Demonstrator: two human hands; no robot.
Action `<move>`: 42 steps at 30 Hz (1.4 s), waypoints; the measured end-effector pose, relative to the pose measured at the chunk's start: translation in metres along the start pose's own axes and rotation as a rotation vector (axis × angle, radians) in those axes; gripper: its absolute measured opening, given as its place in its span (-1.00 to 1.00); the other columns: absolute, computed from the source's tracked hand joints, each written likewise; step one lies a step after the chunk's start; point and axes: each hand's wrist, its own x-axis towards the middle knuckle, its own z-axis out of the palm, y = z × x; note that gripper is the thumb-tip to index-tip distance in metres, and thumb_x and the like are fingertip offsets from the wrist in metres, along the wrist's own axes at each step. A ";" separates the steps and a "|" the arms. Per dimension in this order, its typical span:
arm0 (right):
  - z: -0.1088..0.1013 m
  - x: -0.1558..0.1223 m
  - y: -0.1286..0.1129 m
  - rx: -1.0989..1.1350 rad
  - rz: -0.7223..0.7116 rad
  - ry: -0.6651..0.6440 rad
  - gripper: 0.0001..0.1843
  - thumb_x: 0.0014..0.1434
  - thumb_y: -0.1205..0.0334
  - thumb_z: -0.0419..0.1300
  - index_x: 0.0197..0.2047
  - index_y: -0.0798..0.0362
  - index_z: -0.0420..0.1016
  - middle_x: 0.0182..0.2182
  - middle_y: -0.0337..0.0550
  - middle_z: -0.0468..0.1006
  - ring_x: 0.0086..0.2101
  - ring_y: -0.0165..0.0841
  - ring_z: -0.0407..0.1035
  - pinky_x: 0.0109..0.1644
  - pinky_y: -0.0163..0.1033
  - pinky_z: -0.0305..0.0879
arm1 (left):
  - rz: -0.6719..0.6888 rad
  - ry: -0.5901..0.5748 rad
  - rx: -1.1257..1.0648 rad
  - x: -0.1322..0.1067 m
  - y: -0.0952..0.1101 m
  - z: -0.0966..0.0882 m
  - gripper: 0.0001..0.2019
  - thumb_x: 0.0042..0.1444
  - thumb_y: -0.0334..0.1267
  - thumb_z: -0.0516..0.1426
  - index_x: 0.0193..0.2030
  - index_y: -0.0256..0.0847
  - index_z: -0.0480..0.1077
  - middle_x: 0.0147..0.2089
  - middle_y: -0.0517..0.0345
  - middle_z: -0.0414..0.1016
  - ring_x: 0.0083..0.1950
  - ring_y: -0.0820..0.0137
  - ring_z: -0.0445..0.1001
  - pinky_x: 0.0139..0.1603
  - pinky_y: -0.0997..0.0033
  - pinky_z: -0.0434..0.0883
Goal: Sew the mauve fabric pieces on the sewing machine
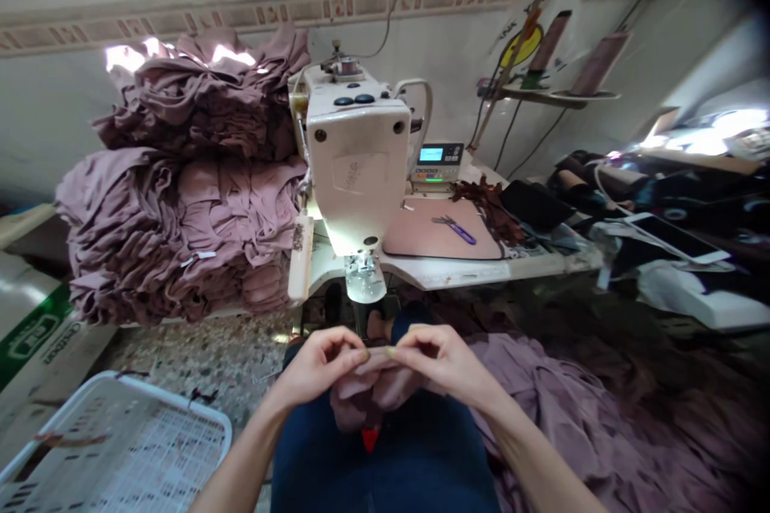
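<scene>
Both my hands are held together over my lap in dark blue trousers. My left hand [318, 367] and my right hand [438, 361] each pinch the top edge of a small mauve fabric piece [374, 385], fingers closed on it. A bit of red [370, 438] shows under the fabric; I cannot make out what it is. Straight ahead, just beyond my hands, stands a white sewing machine [357, 168] with its lit presser foot [364, 272].
A tall pile of mauve garments [180, 208] is stacked left of the machine. Purple snips [457, 231] lie on the machine table [481, 264]. More mauve cloth [571, 409] spreads at my right. A white plastic basket [114, 441] sits lower left. Thread cones [595, 64] and a phone [674, 236] are at right.
</scene>
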 end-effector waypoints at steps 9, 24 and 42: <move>0.003 0.009 -0.028 -0.073 -0.175 0.244 -0.57 0.34 -0.09 0.36 -0.42 0.04 0.73 -0.53 -0.18 0.52 -0.48 -0.32 0.34 -0.38 -0.24 0.26 | 0.305 0.143 0.401 0.012 0.028 -0.010 -0.64 0.50 -0.06 0.14 -0.03 -0.17 0.75 -0.39 0.08 0.48 -0.34 0.34 0.43 -0.29 0.40 0.30; 0.000 0.037 -0.037 0.096 -0.072 0.407 -0.57 0.16 -0.15 0.45 -0.44 0.08 0.72 -0.51 -0.15 0.62 -0.45 -0.27 0.42 -0.31 -0.21 0.36 | 0.136 0.355 0.198 0.035 0.045 -0.006 -0.57 0.36 0.00 0.20 -0.46 -0.24 0.45 -0.45 0.16 0.41 -0.38 0.38 0.32 -0.31 0.41 0.26; -0.009 0.076 -0.022 0.238 -0.084 0.556 -0.52 0.06 -0.22 0.51 -0.38 0.08 0.76 -0.49 -0.13 0.64 -0.44 -0.27 0.44 -0.39 -0.24 0.31 | 0.201 0.497 -0.184 0.082 0.046 -0.005 -0.59 0.18 0.05 0.36 -0.19 -0.12 0.27 -0.47 0.38 0.23 -0.49 0.48 0.21 -0.43 0.51 0.16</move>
